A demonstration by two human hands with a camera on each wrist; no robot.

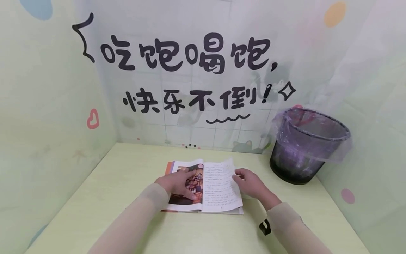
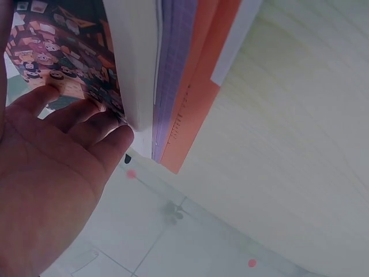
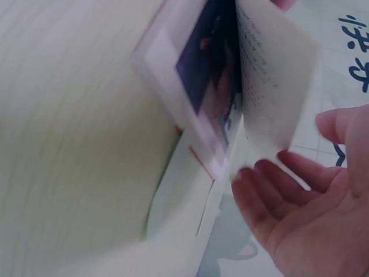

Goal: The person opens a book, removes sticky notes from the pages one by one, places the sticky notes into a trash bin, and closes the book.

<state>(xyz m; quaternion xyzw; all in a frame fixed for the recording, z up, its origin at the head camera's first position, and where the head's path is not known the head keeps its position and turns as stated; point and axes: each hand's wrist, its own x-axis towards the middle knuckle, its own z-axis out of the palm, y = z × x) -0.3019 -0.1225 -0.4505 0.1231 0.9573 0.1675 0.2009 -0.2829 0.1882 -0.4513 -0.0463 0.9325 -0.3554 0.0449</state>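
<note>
An open book (image 1: 222,190) lies on the table, with a colour picture on its left page and printed text on its right page. My left hand (image 1: 179,183) rests on the picture page, thumb and fingers spread. In the left wrist view, the fingers (image 2: 92,115) lie along that page beside the book's purple and orange cover flap (image 2: 190,109). My right hand (image 1: 252,183) is at the outer edge of the text page. The right wrist view shows this page (image 3: 277,81) lifted, another picture beneath it, and the relaxed fingertips (image 3: 262,167) right at its edge, thumb apart.
A dark waste bin (image 1: 299,158) lined with a purple plastic bag stands at the back right of the pale table (image 1: 104,197). Printed walls (image 1: 190,130) close in the back and both sides. A small black item (image 1: 265,227) sits by the right wrist.
</note>
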